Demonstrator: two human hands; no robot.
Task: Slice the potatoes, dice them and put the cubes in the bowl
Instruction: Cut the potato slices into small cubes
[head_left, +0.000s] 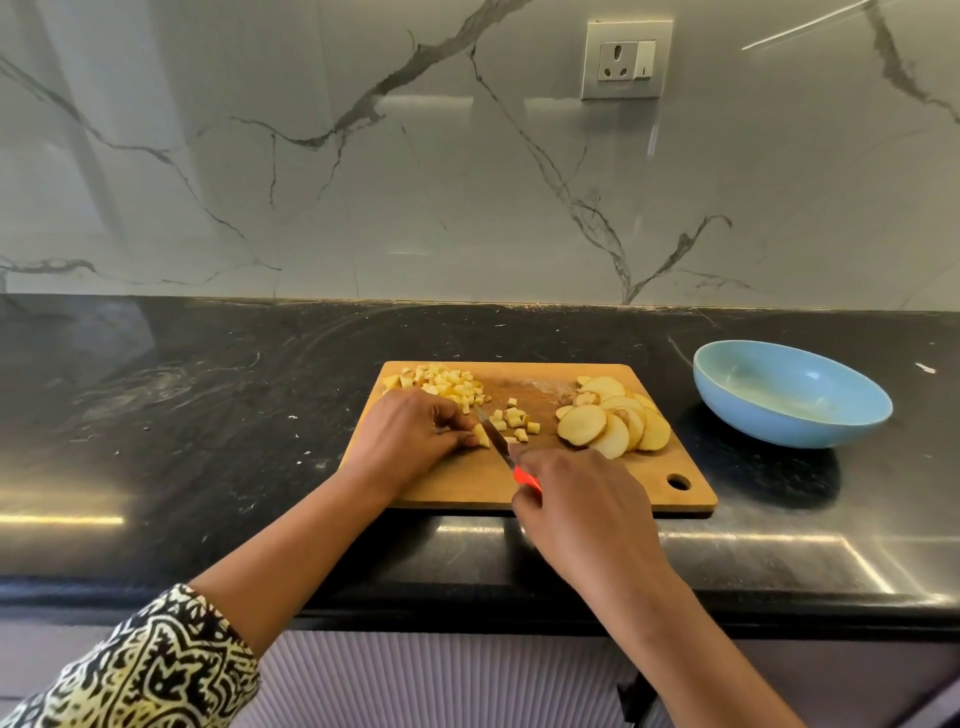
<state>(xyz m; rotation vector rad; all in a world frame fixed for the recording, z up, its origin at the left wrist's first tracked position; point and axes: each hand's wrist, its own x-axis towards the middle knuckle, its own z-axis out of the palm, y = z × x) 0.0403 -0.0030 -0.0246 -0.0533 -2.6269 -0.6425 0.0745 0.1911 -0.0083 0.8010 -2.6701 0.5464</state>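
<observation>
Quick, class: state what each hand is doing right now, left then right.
Left hand: fingers curled, pinching a potato piece on the cutting board.
Right hand: gripping the knife by its red handle.

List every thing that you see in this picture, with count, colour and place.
cutting board: one, brown, on the black counter
potato slices: one pile, pale yellow, board's right side
potato cubes: many, yellow, board's far left corner, some beside the blade
bowl: one, light blue, on the counter right of the board, no cubes inside
knife: one, red handle, blade on the potato piece
wall socket: one, white, on the marble wall
left hand: one, holds the potato piece on the board
right hand: one, grips the knife handle
</observation>
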